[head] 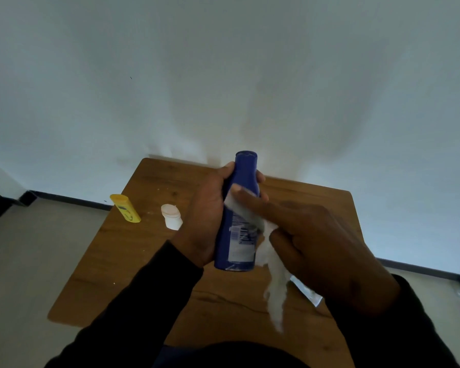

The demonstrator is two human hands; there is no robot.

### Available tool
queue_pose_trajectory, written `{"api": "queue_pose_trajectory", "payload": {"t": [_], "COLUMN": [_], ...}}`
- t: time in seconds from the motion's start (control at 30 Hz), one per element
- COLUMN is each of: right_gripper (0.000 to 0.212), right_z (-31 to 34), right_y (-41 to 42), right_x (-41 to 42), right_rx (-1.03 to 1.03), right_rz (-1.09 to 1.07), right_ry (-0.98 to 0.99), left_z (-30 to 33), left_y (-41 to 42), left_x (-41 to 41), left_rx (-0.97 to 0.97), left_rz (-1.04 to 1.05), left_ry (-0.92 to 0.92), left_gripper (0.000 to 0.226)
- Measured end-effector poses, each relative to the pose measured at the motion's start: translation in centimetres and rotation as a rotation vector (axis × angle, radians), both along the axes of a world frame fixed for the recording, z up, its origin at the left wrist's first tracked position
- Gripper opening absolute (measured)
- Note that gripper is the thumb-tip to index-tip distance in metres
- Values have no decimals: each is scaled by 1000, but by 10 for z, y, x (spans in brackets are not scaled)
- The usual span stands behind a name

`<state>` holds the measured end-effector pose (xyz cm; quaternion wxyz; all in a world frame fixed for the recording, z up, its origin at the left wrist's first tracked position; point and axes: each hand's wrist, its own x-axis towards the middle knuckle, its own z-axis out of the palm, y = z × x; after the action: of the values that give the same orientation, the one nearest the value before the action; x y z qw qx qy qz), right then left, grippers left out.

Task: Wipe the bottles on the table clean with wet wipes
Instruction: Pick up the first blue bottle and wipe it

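Item 1, left hand (210,205): I have it wrapped round the blue bottle (239,216), fingers curled over the neck and upper body. The bottle is lifted off the counter (144,261) at centre frame, cap end pointing away, base toward me. I judge this grip leaves the label side turned to the other hand for wiping.

Item 2, right hand (319,248): fingers extended, pressing a white wet wipe (250,213) flat against the bottle's upper label area. The lower fingers seem to pinch the rest of the wipe, whose loose tail hangs down toward lower centre. Pressing with flat fingers spreads contact over the curved side.

Item 3, yellow bottle (125,208): left of centre, near the counter's left edge, well apart from the hands. Untouched at present.

Item 4, small white container (171,217): pale pink cap, tilted, between the yellow bottle and my left hand.

Item 5, silvery packet (306,290): partly hidden under my right hand, on the counter; likely the wipe pack, though I cannot confirm.

Obstructions: nothing lies between the hands; the dangling wipe tail could drag on the counter.
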<state>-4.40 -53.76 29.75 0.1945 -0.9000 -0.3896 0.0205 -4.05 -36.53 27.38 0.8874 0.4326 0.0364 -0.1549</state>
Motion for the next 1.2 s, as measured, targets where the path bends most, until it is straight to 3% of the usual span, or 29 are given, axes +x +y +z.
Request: {"api": "queue_pose_trajectory", "payload": {"t": [0.07,0.23,0.37,0.5,0.63,0.77,0.83,0.93,1.07,1.2], "right_gripper": [58,61,59,64,62,63,66,63,68,65], "right_z": [4,4,8,5,2,4,3,4,4,0], "right_y": [-2,3,1,5,0,0,3,-2,-3,-4], "right_x": [2,-7,-2,-12,-1,-11,-11,-4,-14,-3], "right_rx": [49,-54,65,-29,99,-16,-53,90,0,93], "right_rz": [-66,46,-65,69,-70,55,33,-70,64,-49], "right_ry": [-8,56,-1,78,2,138,105,1,151,56], "left_z": [0,-5,-2,-5,-2,-2,-3,-2,-4,-2], "left_y": [-1,3,0,3,3,6,4,2,7,7], "left_x": [0,2,0,1,0,2,2,1,2,2], "left_rx": [13,40,13,65,21,55,42,-21,-2,-58], "left_rz": [10,20,-22,3,-1,11,0,-14,-4,9], "left_ry": [-11,-21,-12,-26,-2,-20,-8,11,6,20], "left_gripper": [49,65,72,76,74,73,73,71,71,64]}}
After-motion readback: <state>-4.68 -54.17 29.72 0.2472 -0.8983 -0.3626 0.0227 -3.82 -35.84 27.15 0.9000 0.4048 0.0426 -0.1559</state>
